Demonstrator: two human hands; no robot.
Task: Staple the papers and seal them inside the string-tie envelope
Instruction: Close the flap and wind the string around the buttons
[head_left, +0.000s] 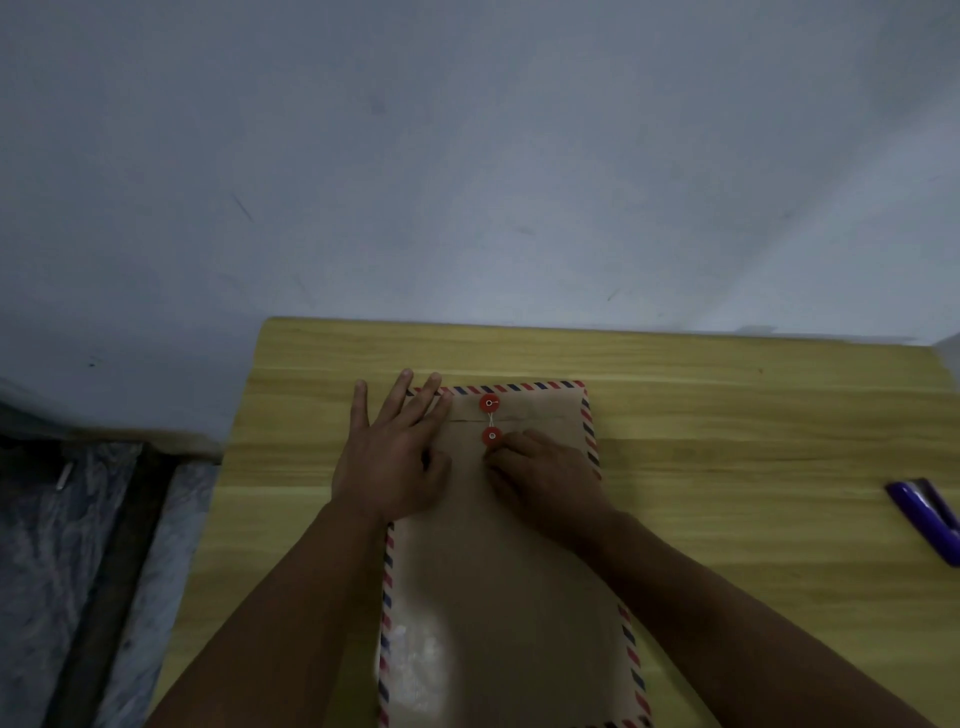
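A brown string-tie envelope (498, 582) with a red-and-blue striped border lies lengthwise on the wooden table, flap folded down at the far end. Two red buttons, the upper button (489, 403) on the flap and the lower button (492, 437) on the body, are joined by a thin string. My left hand (395, 457) lies flat with fingers spread on the envelope's far left corner. My right hand (545, 478) is curled just below and right of the lower button, fingertips pinched by it; the string end is too small to make out. No papers show.
A purple stapler (930, 519) lies at the table's right edge. The wooden table (727, 519) backs onto a pale wall. To the left of the table, lower down, is a dark floor area with plastic sheeting (78, 545).
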